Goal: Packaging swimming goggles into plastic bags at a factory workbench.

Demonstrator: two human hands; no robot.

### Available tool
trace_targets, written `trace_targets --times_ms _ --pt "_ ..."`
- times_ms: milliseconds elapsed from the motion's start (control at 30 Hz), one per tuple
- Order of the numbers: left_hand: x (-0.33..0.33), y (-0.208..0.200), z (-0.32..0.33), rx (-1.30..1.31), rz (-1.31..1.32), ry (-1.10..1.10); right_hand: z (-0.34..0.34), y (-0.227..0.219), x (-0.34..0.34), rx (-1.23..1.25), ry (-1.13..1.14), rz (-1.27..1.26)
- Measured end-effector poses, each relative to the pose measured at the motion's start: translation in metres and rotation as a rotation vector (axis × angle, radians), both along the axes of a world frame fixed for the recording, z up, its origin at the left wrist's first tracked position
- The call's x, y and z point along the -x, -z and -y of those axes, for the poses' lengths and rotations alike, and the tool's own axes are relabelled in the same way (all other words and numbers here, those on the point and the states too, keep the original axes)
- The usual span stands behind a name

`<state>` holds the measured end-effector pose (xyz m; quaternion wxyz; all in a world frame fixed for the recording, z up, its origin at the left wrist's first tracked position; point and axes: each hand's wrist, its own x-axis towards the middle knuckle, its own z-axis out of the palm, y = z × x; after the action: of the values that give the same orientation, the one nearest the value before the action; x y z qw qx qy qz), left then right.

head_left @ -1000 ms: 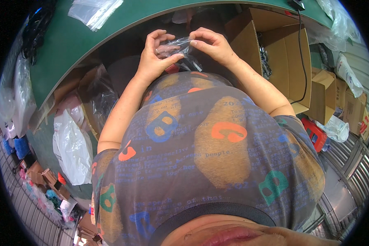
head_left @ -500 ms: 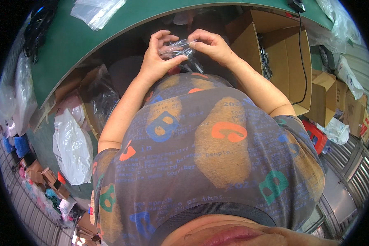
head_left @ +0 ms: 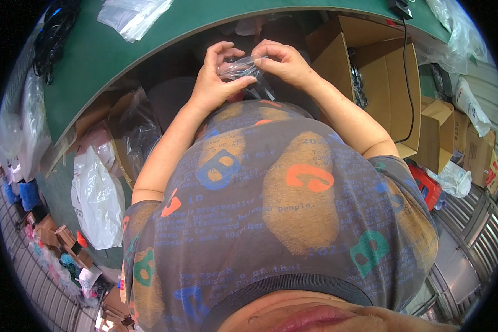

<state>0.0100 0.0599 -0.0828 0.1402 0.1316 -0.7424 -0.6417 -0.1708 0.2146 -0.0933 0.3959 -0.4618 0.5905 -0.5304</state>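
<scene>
Between my two hands, just in front of my body, is a small clear plastic bag [head_left: 241, 68]. Something dark shows through it, too unclear to name. My left hand [head_left: 218, 71] cups the bag from the left, its thumb along the near side and its fingers curled round the far side. Pinched at the bag's right end, my right hand [head_left: 282, 62] has thumb and forefinger pressed together on the film. Part of the bag hangs below the hands. Both hands are in the air, nearer to me than the green table's edge.
The green table [head_left: 205, 10] curves across the far side, bearing a stack of clear bags [head_left: 134, 16] and bundled black cables [head_left: 54, 41]. At right stands an open cardboard box [head_left: 384, 83] with dark packed items inside and a black cord [head_left: 410, 88] over it. A white bag [head_left: 97, 193] hangs at left.
The plastic between my hands has shifted slightly and looks more bunched and drawn toward the right hand. Both hands keep nearly the same place and grip.
</scene>
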Motion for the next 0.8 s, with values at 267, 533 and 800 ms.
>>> trace_targets --times_ms 267,533,800 --pt "0.001 0.001 0.0 0.002 -0.006 -0.008 0.005 -0.011 -0.001 -0.017 -0.003 -0.06" --pt "0.004 0.001 -0.001 0.015 -0.006 -0.007 0.008 -0.023 0.0 -0.019 -0.007 -0.224" --pt "0.008 0.0 -0.004 0.034 -0.008 -0.006 0.009 -0.026 0.003 0.001 -0.043 -0.328"
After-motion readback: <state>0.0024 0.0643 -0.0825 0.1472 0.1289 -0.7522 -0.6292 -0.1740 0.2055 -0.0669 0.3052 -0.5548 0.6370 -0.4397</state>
